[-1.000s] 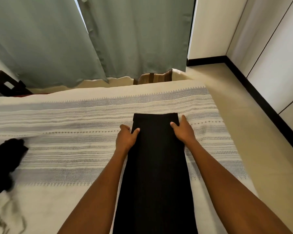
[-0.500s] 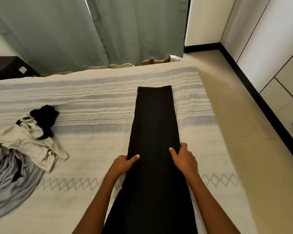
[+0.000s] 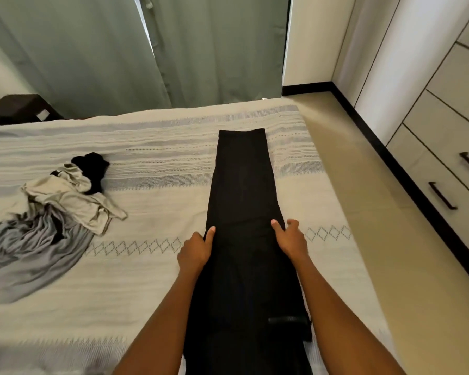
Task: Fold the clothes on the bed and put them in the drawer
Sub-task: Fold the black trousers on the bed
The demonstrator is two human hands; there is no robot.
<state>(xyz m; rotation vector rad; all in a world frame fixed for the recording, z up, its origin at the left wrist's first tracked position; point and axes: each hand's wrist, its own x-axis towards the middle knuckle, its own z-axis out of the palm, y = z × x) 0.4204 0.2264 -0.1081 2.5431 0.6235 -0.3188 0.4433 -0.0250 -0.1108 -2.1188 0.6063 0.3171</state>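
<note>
Here the black trousers (image 3: pixel 243 212) lie lengthwise on the bed (image 3: pixel 146 280), hems toward 12 o'clock. The left hand (image 3: pixel 195 250) and right hand (image 3: pixel 291 238) pinch its opposite edges, thumbs on top. Unfolded clothes (image 3: pixel 52 212) sit at 9 o'clock; drawers (image 3: pixel 444 163) at 3 o'clock.

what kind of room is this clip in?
Almost certainly a bedroom at home: a bed with a patterned cover, floor-length curtains behind it, and a built-in wardrobe with drawers along the right wall. Loose clothes lie on the bed.

Bed (image 3: pixel 146 293): black trousers (image 3: pixel 244 212) laid flat lengthwise; crumpled clothes pile (image 3: pixel 52 212) well left.
</note>
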